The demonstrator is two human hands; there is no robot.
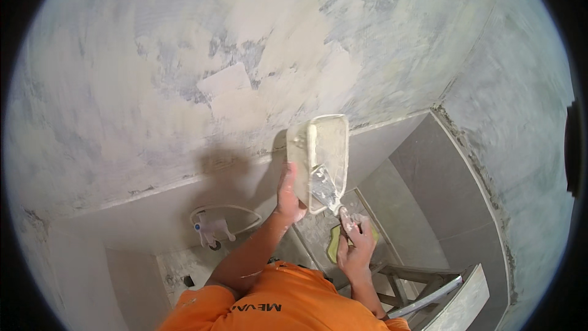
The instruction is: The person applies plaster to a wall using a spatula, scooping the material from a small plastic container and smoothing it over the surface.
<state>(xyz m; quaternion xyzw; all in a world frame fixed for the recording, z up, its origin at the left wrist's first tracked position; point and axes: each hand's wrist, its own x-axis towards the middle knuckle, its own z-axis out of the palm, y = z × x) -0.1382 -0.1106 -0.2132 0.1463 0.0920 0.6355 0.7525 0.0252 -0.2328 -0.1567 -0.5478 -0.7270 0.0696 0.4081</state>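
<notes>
My left hand [288, 193] grips a long white plaster tub [298, 158] by its left side, and most of its fingers are hidden behind the tub. The tub is tilted so that its inside faces me, with off-white plaster smeared along the walls and rim. In my right hand [358, 242] is a putty knife [324, 189], its handle between my closed fingers. The metal blade lies over the near part of the tub's opening, with plaster on it. Whether the blade touches the tub's inside I cannot tell. White smears mark both hands.
Ahead rises a wall [184, 55] with patchy plaster, above grey tiles [441, 171]. A wooden stand [404, 288] with a pale board [465, 297] is at lower right. A yellow-green object [334, 244] lies below my right hand. A hose [245, 209] curves near the left tiles.
</notes>
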